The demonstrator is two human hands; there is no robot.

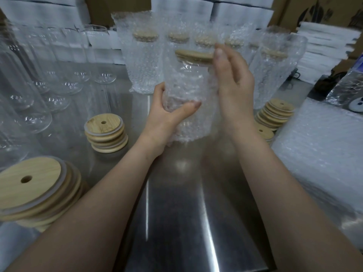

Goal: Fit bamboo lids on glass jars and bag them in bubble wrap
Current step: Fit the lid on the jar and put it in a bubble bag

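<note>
— Where is the jar?
— The glass jar (186,75) is held up above the tabletop (186,203), near the middle. The bamboo lid (193,55) sits on its mouth and its body is inside a bubble wrap bag (188,118).
— The left hand's grip?
— The left hand (167,120) grasps the bag and jar low down, thumb across the front and fingers curled round the far side.
— And the right?
— The right hand (233,83) has a released grip. Its fingers are straight, pointing up along the bag's right side, with the fingertips beside the lid.
— Around it?
— Bagged jars (145,61) stand in a row behind and bare glasses (64,75) stand at the left. There is a left lid stack (106,132), a right lid stack (275,114), and a bubble wrap pile (318,138) at the right.
</note>
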